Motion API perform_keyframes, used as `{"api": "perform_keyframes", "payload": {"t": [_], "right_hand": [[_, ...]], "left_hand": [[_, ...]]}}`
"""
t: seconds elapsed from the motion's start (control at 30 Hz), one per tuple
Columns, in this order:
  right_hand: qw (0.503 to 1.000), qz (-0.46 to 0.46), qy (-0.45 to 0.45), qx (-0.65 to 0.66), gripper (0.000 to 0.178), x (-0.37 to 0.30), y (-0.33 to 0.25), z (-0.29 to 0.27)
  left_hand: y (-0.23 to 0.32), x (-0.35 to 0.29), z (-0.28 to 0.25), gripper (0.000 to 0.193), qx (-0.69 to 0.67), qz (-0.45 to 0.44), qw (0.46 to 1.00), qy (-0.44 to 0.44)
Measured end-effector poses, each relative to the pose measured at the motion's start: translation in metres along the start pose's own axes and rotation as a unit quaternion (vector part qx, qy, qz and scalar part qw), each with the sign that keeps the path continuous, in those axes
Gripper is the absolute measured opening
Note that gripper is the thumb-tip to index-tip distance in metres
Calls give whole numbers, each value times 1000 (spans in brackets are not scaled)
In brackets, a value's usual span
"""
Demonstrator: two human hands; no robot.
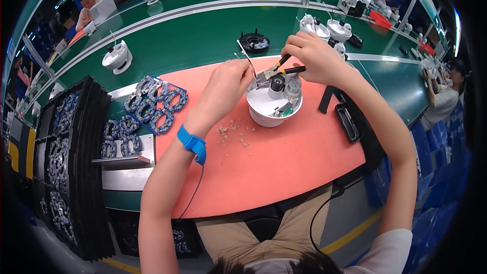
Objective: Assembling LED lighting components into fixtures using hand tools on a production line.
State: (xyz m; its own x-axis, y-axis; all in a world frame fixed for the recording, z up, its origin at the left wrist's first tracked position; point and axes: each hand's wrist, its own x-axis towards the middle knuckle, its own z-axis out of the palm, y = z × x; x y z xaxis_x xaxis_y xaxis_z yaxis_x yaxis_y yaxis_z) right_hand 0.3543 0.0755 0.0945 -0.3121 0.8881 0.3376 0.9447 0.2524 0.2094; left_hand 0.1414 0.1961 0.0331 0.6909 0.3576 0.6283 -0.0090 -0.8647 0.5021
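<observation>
On the orange mat [294, 172] stands a white round camera housing [266, 118] with its top open. Inside it show a black lens [276, 85], a clear round part and a bit of green circuit board. My right hand [319, 58] is closed on pliers [291, 70] with black and yellow handles, their metal jaws over the housing's far rim. My left hand [228, 83], a blue strap [193, 143] at its wrist, pinches thin wires [247, 55] at the housing's left rim. Its fingertips are partly hidden.
Small pale bits [231, 132] lie on the mat. Ring-shaped blue circuit boards [154, 104] sit at left beside stacked black trays [76, 167]. A black ring part [254, 42] and white housings [117, 57] stand on the green conveyor. A black frame [349, 122] lies at right.
</observation>
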Motion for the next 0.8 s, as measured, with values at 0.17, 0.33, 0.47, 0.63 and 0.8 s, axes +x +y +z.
{"api": "perform_keyframes", "payload": {"t": [0.17, 0.33, 0.47, 0.63, 0.8], "right_hand": [[999, -7, -21, -40, 30, 3, -5, 1], [999, 48, 21, -17, 25, -6, 1, -1], [986, 75, 72, 128, 26, -33, -2, -19], [983, -68, 77, 152, 38, -59, -47, 0], [989, -122, 88, 9, 28, -58, -63, 23]], "left_hand": [[-2, -1, 1, 23, -4, 12, 1000, 2], [6, -8, -13, 26, -5, -36, 997, 64], [8, -26, -34, 24, 27, -106, 994, 31], [-4, -64, -27, 25, 83, -159, 978, -108], [-13, -81, -15, 24, 78, -139, 978, -134]]}}
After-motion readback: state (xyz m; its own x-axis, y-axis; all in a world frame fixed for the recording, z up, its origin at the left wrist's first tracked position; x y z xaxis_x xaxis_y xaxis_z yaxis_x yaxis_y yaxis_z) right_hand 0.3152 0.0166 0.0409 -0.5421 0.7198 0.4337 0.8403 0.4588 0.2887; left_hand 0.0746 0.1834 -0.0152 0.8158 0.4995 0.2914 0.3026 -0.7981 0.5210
